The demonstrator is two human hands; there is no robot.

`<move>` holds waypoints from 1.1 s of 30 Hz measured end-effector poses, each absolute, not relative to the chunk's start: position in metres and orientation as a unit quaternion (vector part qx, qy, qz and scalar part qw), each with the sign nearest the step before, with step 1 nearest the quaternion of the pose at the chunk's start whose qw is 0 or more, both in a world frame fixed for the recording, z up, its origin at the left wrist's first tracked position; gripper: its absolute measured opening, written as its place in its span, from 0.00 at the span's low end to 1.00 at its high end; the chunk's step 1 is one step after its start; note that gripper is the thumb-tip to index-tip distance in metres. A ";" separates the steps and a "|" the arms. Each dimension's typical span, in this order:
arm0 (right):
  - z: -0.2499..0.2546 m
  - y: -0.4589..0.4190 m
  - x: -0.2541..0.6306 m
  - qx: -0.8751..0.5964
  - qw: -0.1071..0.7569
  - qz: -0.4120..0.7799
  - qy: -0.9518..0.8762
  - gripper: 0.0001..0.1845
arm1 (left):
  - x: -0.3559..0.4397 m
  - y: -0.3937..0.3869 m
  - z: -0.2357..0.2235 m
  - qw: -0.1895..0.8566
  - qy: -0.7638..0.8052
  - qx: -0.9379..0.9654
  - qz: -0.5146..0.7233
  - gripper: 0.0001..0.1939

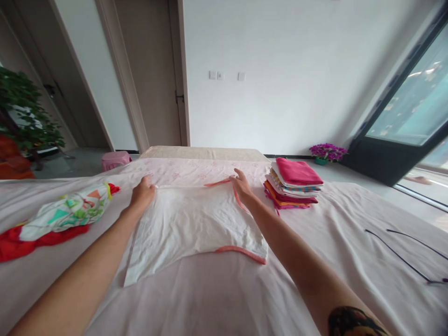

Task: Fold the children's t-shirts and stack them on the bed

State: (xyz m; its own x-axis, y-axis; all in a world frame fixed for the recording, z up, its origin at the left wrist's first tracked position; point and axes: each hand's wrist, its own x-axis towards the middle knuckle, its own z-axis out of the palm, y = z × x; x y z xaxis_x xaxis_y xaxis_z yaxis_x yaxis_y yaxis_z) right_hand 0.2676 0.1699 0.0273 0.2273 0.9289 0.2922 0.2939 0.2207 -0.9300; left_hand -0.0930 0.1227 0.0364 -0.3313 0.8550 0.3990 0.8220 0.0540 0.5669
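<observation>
A white sleeveless top [196, 224] with coral trim lies spread on the bed, a little wrinkled, its hem toward the left. My left hand [142, 192] is closed on the top's far left corner. At the far right, my right hand [241, 185] pinches the coral-edged part near the shoulder, with one finger sticking out. My right forearm covers some of the top's right edge.
A stack of folded clothes [294, 184], pink on top, stands right of my right hand. Crumpled white and red clothes [66, 217] lie at left. Dark thin cords [399, 254] rest on the bedsheet [336, 224] at right. A pink stool [116, 159] stands beyond the bed.
</observation>
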 end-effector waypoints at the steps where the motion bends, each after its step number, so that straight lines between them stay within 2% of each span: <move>1: 0.020 0.168 0.268 -0.563 0.528 0.273 -0.574 0.33 | -0.088 0.124 0.031 0.019 0.729 0.578 0.366 0.28; 3: 0.006 0.159 0.268 -0.563 0.473 0.242 -0.633 0.35 | -0.072 0.119 0.019 0.014 0.721 0.600 0.345 0.31; 10: -0.020 0.094 0.262 -0.506 0.242 0.123 -0.819 0.30 | -0.001 0.062 -0.022 0.014 0.619 0.758 0.207 0.30; 13: -0.017 0.070 0.270 -0.516 0.136 0.069 -0.843 0.32 | 0.001 0.045 -0.030 -0.015 0.627 0.765 0.148 0.31; 16: -0.014 0.058 0.284 -0.533 0.067 0.023 -0.843 0.34 | -0.021 0.040 -0.034 -0.042 0.653 0.749 0.099 0.31; 19: -0.013 0.055 0.297 -0.556 0.045 0.010 -0.830 0.35 | -0.054 0.040 -0.036 -0.064 0.685 0.723 0.069 0.32; 25: -0.016 0.055 0.302 -0.572 0.053 0.002 -0.819 0.34 | -0.093 0.042 -0.029 -0.078 0.739 0.668 0.042 0.31; 29: -0.018 0.054 0.300 -0.570 0.073 -0.007 -0.819 0.34 | -0.071 0.066 -0.007 -0.078 0.713 0.693 0.067 0.23; 33: -0.018 0.052 0.303 -0.555 0.084 -0.006 -0.828 0.32 | -0.018 0.104 -0.001 -0.028 0.617 0.782 0.088 0.24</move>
State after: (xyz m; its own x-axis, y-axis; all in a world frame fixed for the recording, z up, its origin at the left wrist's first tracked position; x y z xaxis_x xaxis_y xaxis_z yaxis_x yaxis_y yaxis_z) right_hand 0.3031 0.0522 -0.0182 -0.3696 0.9177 0.1456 0.9198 0.3836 -0.0828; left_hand -0.0178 0.1039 -0.0006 0.2235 0.9594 0.1723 0.9692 -0.2375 0.0657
